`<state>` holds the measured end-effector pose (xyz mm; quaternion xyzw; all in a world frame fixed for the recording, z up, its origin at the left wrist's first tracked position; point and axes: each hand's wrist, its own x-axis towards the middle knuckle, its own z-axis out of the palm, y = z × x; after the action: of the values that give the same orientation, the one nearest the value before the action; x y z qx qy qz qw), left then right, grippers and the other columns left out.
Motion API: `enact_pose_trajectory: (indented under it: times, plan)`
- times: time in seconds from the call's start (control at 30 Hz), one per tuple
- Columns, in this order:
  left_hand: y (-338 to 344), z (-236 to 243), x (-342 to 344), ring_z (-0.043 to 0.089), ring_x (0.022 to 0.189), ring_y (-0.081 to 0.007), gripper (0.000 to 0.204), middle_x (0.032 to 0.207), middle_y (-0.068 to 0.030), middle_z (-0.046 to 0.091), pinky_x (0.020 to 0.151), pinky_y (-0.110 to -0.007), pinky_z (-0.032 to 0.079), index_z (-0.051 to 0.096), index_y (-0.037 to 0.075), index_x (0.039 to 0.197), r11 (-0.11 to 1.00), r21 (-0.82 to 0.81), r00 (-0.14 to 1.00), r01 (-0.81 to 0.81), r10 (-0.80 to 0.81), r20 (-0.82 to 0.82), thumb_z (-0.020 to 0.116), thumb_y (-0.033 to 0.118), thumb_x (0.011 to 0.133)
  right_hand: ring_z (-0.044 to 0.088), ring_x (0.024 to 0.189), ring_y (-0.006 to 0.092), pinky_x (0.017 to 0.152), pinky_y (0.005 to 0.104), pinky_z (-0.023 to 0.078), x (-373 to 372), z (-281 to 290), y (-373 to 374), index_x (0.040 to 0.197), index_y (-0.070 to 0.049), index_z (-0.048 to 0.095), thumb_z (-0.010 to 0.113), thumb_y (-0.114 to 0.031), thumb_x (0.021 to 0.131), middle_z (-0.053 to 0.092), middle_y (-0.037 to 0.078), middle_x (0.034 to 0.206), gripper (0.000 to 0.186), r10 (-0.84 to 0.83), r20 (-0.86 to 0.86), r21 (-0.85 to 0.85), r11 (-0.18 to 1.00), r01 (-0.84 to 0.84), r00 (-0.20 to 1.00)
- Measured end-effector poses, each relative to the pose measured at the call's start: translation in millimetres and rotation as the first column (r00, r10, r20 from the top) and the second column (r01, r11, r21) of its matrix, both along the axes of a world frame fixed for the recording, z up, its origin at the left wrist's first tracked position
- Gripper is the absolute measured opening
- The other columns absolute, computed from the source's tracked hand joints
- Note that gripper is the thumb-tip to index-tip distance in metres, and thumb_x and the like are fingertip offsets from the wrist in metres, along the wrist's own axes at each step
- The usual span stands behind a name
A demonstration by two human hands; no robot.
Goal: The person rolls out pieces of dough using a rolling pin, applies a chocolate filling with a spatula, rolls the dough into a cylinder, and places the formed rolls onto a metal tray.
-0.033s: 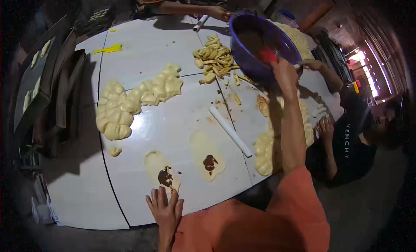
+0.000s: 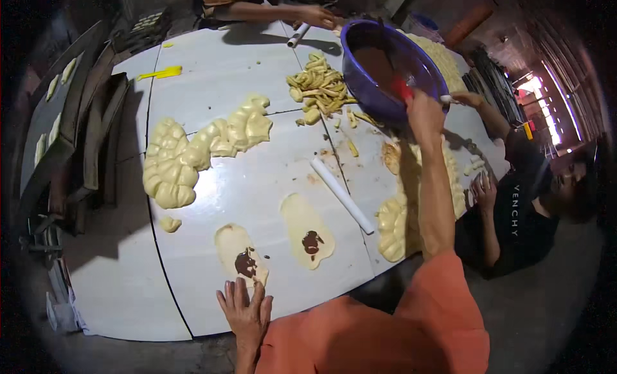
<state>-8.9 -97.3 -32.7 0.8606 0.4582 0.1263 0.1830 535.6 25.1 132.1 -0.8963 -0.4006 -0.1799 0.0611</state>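
My left hand (image 2: 246, 310) rests palm down with fingers spread, its fingertips at the near end of a flattened dough piece (image 2: 230, 244). Dark brown chocolate-like filling (image 2: 245, 263) lies on that piece. To its right is a second flattened dough piece (image 2: 299, 216) with a similar brown dab (image 2: 311, 242). My right hand (image 2: 425, 113) reaches forward, closed around a red utensil (image 2: 402, 88) whose far end is in or over a purple basin (image 2: 438, 70). Brown filling (image 2: 376, 64) shows inside the basin; the utensil's exact kind is unclear.
Dough lumps (image 2: 170, 171) spread at left, more (image 2: 392, 231) beside my right forearm. Dough strips (image 2: 318, 84) are heaped near the basin. A white tube (image 2: 342, 195) and yellow tool (image 2: 160, 72) lie on the table (image 2: 116, 284). Co-workers' hands (image 2: 318, 16) (image 2: 484, 189) are at the far and right edges.
My right hand and the red utensil have shifted slightly right and nearer. The far co-worker's hand has drawn a little to the left. My left hand stays in place.
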Motion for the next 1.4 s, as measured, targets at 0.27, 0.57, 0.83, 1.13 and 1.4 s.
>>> enact_pose_trajectory:
  times: [0.27,0.57,0.83,1.13,1.4]
  plan:
    - [-0.9,-4.1,2.2,0.041,0.139,-0.0457,0.042,0.147,-0.0195,0.051,0.115,-0.07,0.025,0.068,0.023,0.13,0.999,0.035,1.0,0.026,-0.026,0.012,0.076,0.033,0.089,0.071,0.075,0.0392,0.064,0.0515,0.055,-15.2,5.7,-73.7,0.103,-0.005,0.071,0.056,-0.016,0.096,0.07,0.022,0.079,0.02,0.106,0.215,-0.262,0.964,-0.048,0.971]
    - [-0.7,-4.0,-0.7,0.04,0.141,-0.0441,0.038,0.146,-0.0173,0.053,0.117,-0.068,0.024,0.071,0.02,0.125,0.998,0.07,0.998,0.004,-0.008,0.061,0.075,0.031,0.089,0.072,0.078,0.0345,0.075,0.0482,0.053,-29.8,-31.0,-95.8,0.107,-0.001,0.071,0.065,-0.043,0.094,0.072,0.016,0.077,0.044,-0.026,-0.626,0.168,0.972,0.167,0.78]
    - [-3.3,-7.5,3.6,0.044,0.138,-0.0436,0.04,0.144,-0.0179,0.055,0.115,-0.067,0.029,0.07,0.015,0.124,0.999,0.035,0.997,-0.037,0.035,0.064,0.076,0.031,0.088,0.062,0.112,0.0406,0.094,0.0494,0.051,-53.3,-129.3,-69.0,0.134,-0.003,0.057,0.059,-0.029,0.098,0.06,0.024,0.125,0.045,-0.036,-0.288,0.054,0.997,0.054,0.957]
    - [3.9,10.2,14.2,0.049,0.128,-0.0457,0.039,0.129,-0.0206,0.057,0.112,-0.066,0.032,0.066,0.005,0.118,0.995,0.0,0.989,-0.096,0.095,0.115,0.073,0.024,0.085,0.066,0.105,0.0441,0.09,0.0554,0.053,22.0,-147.6,90.8,0.112,-0.001,0.064,0.048,-0.01,0.097,0.063,0.026,0.121,0.024,0.304,-0.28,0.003,0.949,-0.315,0.911]
    - [1.9,9.9,16.3,0.048,0.13,-0.0474,0.036,0.132,-0.0234,0.056,0.109,-0.066,0.033,0.066,0.002,0.116,0.992,0.01,0.989,-0.129,0.128,0.071,0.072,0.016,0.083,0.069,0.1,0.0448,0.089,0.053,0.054,56.0,-147.9,100.3,0.104,0.004,0.071,0.063,-0.02,0.086,0.071,0.03,0.103,0.031,0.226,-0.43,-0.238,0.905,-0.352,0.874]
